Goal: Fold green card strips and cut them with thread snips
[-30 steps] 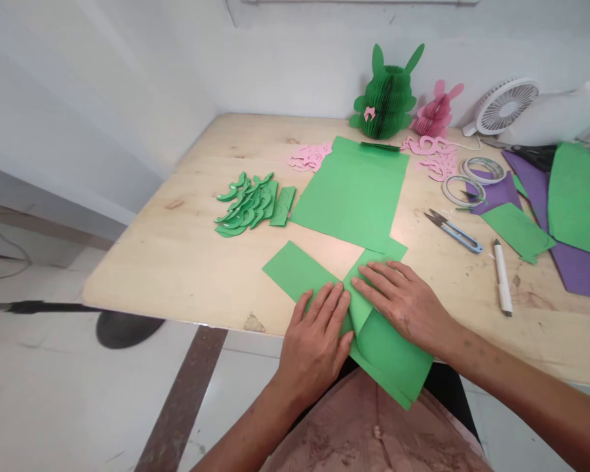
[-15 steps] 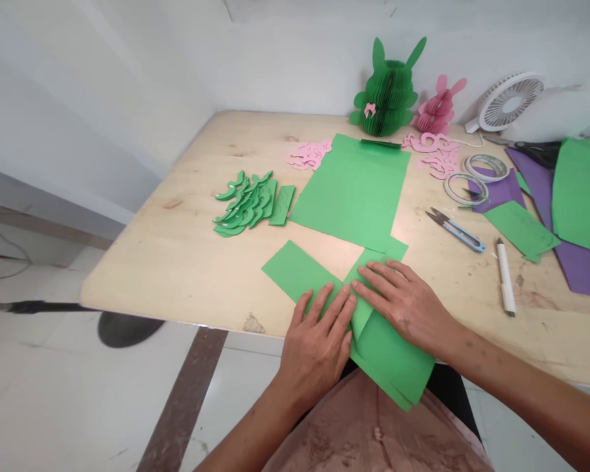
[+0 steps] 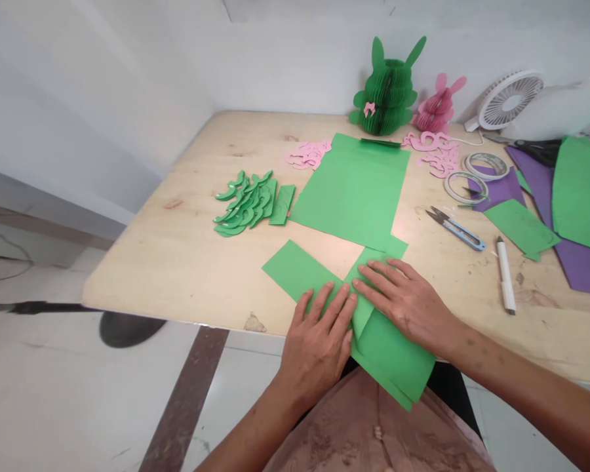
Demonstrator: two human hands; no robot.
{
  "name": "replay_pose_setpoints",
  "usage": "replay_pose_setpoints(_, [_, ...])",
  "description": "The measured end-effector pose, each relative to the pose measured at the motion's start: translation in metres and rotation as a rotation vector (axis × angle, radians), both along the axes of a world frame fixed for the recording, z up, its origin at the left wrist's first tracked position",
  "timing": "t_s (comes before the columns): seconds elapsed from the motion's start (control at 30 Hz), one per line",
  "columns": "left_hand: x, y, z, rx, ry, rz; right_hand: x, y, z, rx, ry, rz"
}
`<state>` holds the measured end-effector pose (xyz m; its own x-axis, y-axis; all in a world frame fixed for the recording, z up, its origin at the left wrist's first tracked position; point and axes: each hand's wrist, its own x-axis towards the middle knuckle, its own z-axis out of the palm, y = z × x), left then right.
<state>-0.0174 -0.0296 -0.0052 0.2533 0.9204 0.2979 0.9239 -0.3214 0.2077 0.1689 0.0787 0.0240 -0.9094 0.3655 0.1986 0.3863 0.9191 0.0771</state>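
My left hand point(image 3: 317, 341) lies palm down with its fingers stretched out on the folded green paper point(image 3: 398, 357), and my right hand point(image 3: 406, 305) rests flat on it too, fingers slightly spread; neither of my 2 hands is closed around anything. My fingertips sit just beside each other near the crease, where a flap is turned over. The paper lies at the near edge of the wooden table point(image 3: 177, 262), its lower corner overhanging toward my lap. Beyond it is a large green sheet point(image 3: 354, 193), with a pile of green cut-outs point(image 3: 248, 210) to the left. On the right are a white marker point(image 3: 505, 278), blue-handled snips point(image 3: 457, 231) and 2 tape rolls point(image 3: 465, 200).
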Motion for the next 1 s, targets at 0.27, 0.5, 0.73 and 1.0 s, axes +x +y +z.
replay_pose_setpoints(0.27, [-0.001,0.000,0.005,-0.024,0.016,-0.010,0.003,0.002,0.003,0.022,-0.041,0.010])
replay_pose_setpoints(0.5, [-0.001,0.000,0.003,-0.026,0.027,-0.015,0.004,0.002,0.002,0.022,-0.023,-0.015])
replay_pose_setpoints(0.73, [-0.002,0.000,0.000,-0.008,0.054,-0.012,0.007,0.002,0.000,0.008,-0.015,-0.023])
replay_pose_setpoints(1.0, [-0.003,0.000,0.001,-0.021,0.077,-0.021,0.011,0.003,0.001,0.013,-0.036,-0.030])
